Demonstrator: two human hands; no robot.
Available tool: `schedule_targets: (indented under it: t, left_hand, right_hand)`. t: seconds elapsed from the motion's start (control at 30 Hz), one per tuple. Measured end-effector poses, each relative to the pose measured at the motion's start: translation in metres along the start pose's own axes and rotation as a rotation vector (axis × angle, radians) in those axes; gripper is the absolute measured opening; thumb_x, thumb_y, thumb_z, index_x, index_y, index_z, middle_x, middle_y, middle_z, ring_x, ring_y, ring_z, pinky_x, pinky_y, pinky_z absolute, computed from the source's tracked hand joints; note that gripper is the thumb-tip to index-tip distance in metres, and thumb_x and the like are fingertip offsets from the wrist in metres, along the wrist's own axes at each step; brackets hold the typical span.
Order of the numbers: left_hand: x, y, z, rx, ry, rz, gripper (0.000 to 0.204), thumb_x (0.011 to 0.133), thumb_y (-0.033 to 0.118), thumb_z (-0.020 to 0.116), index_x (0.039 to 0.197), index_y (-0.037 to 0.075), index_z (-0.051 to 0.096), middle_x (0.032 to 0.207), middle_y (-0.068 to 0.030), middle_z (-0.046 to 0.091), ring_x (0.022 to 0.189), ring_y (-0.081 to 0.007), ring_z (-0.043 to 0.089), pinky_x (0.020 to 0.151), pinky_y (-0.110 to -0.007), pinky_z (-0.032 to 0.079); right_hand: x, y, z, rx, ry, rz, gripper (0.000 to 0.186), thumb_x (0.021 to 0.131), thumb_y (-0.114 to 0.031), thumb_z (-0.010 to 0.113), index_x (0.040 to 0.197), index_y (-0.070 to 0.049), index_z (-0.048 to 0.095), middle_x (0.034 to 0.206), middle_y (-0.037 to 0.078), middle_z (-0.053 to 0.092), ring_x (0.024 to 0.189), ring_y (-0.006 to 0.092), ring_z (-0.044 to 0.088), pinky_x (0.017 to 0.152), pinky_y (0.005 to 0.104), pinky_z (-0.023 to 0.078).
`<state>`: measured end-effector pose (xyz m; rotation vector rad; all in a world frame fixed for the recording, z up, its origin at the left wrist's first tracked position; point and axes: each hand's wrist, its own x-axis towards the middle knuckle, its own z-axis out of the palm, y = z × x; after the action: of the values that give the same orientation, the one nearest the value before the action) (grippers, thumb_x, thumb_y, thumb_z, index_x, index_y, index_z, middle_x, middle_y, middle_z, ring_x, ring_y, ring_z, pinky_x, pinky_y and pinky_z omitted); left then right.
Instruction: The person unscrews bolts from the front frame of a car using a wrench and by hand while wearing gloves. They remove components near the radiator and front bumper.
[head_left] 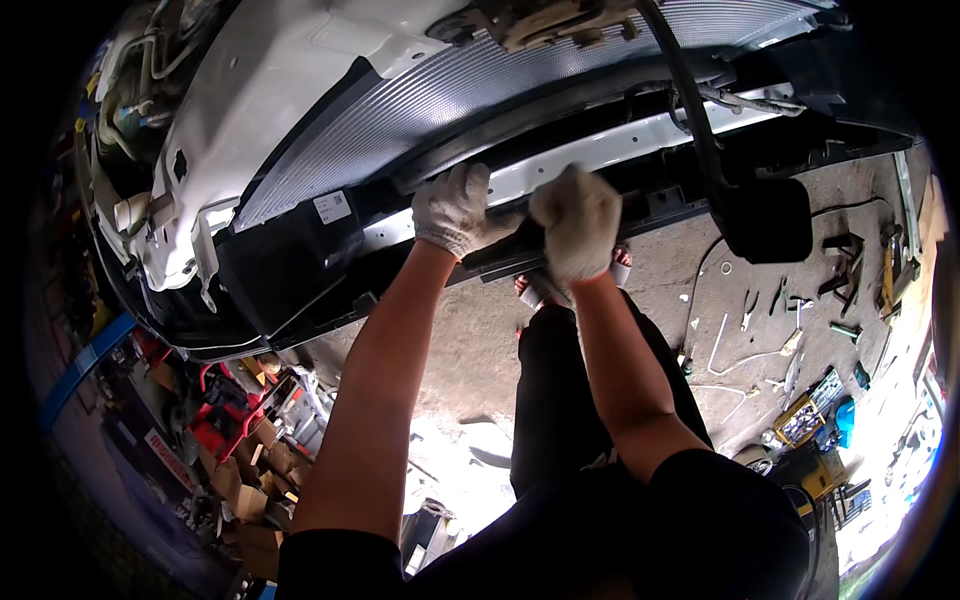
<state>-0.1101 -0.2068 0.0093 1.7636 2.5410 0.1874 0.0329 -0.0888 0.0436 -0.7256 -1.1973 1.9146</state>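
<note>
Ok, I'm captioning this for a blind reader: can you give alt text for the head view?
Two white-gloved hands, left hand and right hand, grip a black trim strip beneath the white crossbar of a stripped car front. A finned radiator sits above; tools lie scattered on the concrete floor.

A grey, stained concrete floor (480,330) lies in bright daylight. Scattered metal hand tools (790,340) litter its right side. Brown cardboard boxes (250,480) pile up at left.

White knit gloves (455,208), black trim (520,245), white crossbar (600,150) — silver ribbed radiator (470,90)
</note>
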Motion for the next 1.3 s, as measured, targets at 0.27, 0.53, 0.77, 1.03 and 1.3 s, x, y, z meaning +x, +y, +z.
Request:
schedule_targets:
  t: [0.27,0.53,0.77,1.03,1.3]
  left_hand:
    - [-0.001,-0.002,0.007,0.059,-0.021,-0.021,0.023,0.078,0.031,0.074,0.088,0.016,0.060,0.077,-0.0025,0.062,0.065,-0.0237,0.069,0.057,-0.035,0.058]
    - [-0.002,-0.015,0.025,0.121,0.182,0.093,0.017,0.081,0.024,0.070,0.089,0.019,0.056,0.073,0.0009,0.057,0.058,-0.0202,0.066,0.046,-0.034,0.049]
    - [-0.001,-0.013,0.013,0.228,0.038,0.095,0.028,0.082,0.033,0.074,0.093,0.017,0.053,0.076,-0.0005,0.057,0.062,-0.0179,0.066,0.049,-0.032,0.051]
    - [0.000,-0.019,0.019,0.163,0.120,0.130,0.020,0.085,0.027,0.069,0.086,0.017,0.052,0.070,0.0009,0.053,0.056,-0.0159,0.064,0.046,-0.031,0.048]
    - [-0.002,-0.016,0.022,0.131,0.122,0.105,0.024,0.082,0.027,0.072,0.090,0.015,0.054,0.074,-0.0019,0.055,0.057,-0.0191,0.065,0.045,-0.034,0.050]
  right_hand:
    - [-0.006,-0.017,0.034,-0.130,-0.189,0.035,0.044,0.110,-0.024,0.049,0.072,-0.004,0.058,0.058,-0.001,0.051,0.052,0.0073,0.045,0.048,0.0285,0.034]
    - [-0.038,0.013,0.070,-0.350,-0.436,-0.371,0.029,0.100,-0.016,0.061,0.073,-0.007,0.065,0.059,0.006,0.061,0.047,0.0207,0.061,0.044,0.0325,0.051]
    - [-0.035,0.004,0.077,-0.715,-0.554,-0.240,0.034,0.095,-0.030,0.068,0.067,-0.011,0.067,0.057,0.007,0.061,0.053,0.0283,0.065,0.057,0.0424,0.055]
    - [-0.041,0.013,0.078,-0.807,-0.604,-0.247,0.043,0.095,-0.040,0.066,0.062,-0.012,0.066,0.051,0.007,0.056,0.049,0.0294,0.062,0.053,0.0433,0.052]
    - [-0.043,0.012,0.061,-0.741,-0.624,-0.222,0.042,0.097,-0.043,0.064,0.068,-0.013,0.067,0.056,0.007,0.060,0.058,0.0290,0.067,0.064,0.0432,0.056]
